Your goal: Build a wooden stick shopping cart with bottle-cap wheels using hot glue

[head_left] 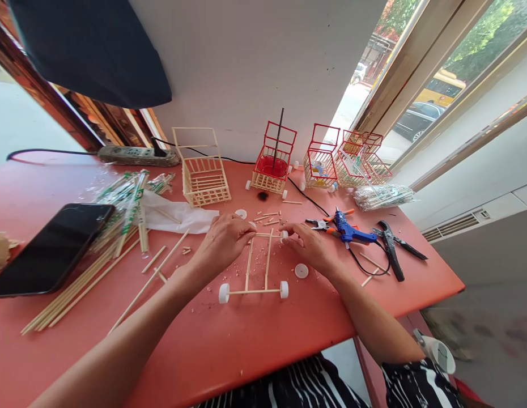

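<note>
A small chassis of thin wooden sticks lies on the table, with white bottle caps as wheels on its near axle, one of them the near left cap. My left hand is closed at the far axle's left end, its fingers pinching a white cap mostly hidden by them. At the other end of that axle, my right hand pinches a white bottle cap between thumb and fingers. A loose white cap rests below my right hand; another loose cap is beyond my left.
Right of my hands lie a blue glue gun and black-handled pliers. Several stick-built carts, one a red-trimmed cart, line the wall. At left are a phone, wrapped chopsticks, long sticks and a power strip.
</note>
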The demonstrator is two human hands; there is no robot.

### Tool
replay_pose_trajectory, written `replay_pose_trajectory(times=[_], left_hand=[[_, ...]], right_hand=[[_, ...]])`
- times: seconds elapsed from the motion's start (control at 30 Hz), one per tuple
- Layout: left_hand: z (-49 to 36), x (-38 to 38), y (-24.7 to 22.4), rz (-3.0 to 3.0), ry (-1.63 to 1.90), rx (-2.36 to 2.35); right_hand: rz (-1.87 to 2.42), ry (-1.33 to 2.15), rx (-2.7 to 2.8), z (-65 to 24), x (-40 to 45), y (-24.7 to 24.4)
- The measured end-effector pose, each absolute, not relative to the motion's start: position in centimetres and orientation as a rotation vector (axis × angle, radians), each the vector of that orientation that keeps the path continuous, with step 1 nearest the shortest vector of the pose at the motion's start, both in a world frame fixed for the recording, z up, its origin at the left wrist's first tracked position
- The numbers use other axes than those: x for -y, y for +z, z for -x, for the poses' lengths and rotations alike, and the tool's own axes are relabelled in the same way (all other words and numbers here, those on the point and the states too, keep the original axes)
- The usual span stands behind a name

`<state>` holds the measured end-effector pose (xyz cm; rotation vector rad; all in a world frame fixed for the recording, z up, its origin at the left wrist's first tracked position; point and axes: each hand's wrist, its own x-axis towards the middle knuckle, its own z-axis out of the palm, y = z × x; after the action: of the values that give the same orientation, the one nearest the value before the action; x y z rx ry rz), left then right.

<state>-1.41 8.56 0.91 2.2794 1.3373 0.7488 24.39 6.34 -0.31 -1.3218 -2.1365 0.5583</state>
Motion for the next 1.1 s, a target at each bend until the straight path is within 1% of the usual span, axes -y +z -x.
replay_pose_trajectory(times=[0.4,0.93,1.1], left_hand=[[1.23,-9.11,-0.17,-2.193,0.730,-1.259],[1.10,-9.32,0.00,-2.160,0.725,-1.240],[1.11,-9.26,0.02,-2.150,0.707,-1.253]], right_hand=[[1.311,0.538,2.232,-24.65,-6.56,-0.66],[1.318,0.504,2.247,-24.58,-6.66,-0.86],[1.255,0.413,2.208,-24.36,-6.13,-0.33]])
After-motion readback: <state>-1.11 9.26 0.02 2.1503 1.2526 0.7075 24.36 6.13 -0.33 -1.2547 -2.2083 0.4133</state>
